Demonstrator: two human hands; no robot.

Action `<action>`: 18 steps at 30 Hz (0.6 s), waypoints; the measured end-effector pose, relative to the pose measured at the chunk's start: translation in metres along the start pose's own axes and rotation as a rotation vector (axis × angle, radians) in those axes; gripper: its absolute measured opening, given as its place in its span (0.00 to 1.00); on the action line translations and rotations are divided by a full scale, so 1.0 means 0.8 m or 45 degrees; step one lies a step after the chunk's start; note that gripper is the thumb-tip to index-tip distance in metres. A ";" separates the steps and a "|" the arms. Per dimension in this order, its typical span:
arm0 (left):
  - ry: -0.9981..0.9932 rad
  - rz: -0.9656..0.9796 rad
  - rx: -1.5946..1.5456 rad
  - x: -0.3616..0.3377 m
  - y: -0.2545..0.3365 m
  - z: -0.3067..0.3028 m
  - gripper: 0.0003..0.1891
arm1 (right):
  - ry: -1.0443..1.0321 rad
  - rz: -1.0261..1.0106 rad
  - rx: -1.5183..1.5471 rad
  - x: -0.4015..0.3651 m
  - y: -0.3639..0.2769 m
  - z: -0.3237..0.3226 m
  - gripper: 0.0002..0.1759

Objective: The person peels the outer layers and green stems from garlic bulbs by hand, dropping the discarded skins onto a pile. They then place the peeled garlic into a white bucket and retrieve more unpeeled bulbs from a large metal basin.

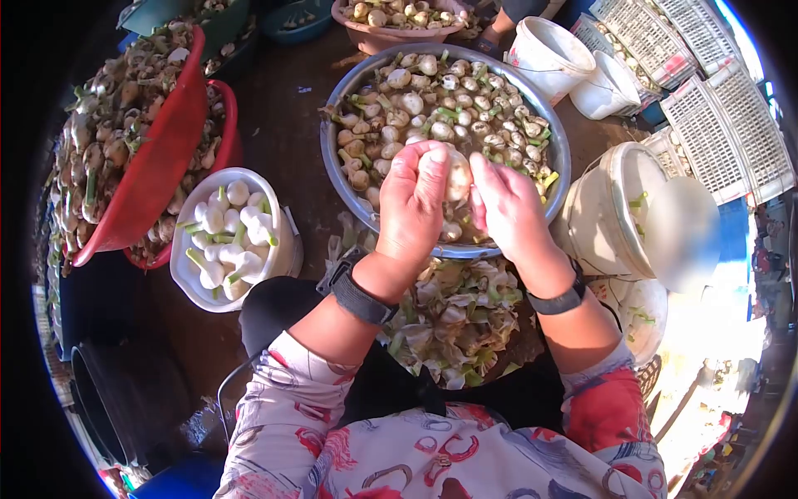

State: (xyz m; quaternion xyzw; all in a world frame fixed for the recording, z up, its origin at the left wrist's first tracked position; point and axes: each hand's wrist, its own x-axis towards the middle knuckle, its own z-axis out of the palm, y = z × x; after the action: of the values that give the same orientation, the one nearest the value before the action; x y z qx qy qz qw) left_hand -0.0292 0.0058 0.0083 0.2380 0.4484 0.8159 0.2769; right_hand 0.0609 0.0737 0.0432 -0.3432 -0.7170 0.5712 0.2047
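A pale garlic bulb [458, 176] is held up between both hands over the near side of a wide metal basin. My left hand [411, 200] is closed around it, thumb on top. From the other side, my right hand [509, 206] has its fingers bent in and pressed together against the bulb; their tips are partly hidden. Below, the basin [331, 170] holds water with many garlic bulbs, some dirty and some with green stems. Peeled-off garlic skins [453, 320] lie heaped between the basin and my lap.
At left stands a white bucket [184, 279] of clean white garlic, beside a tilted red basin [170, 158] piled with unpeeled bulbs. A lidded-looking white bucket [594, 216], smaller pails [553, 54] and plastic crates [723, 125] crowd the right. A pink basin [391, 37] is behind.
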 end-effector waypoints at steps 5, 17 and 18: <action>-0.145 0.110 0.604 -0.015 0.005 0.004 0.15 | -0.232 -0.424 -0.510 -0.023 -0.006 -0.044 0.17; -0.218 -0.170 0.633 -0.015 -0.002 0.007 0.15 | -0.360 -0.001 -0.030 -0.039 0.023 -0.046 0.12; -0.283 -0.166 0.351 -0.002 0.000 -0.001 0.17 | -0.343 0.101 0.175 -0.032 0.028 -0.053 0.13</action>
State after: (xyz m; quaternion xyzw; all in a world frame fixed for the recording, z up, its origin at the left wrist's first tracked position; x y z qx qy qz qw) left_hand -0.0288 0.0041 0.0080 0.3327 0.5371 0.6957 0.3419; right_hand 0.1133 0.0866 0.0358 -0.2766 -0.6829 0.6676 0.1068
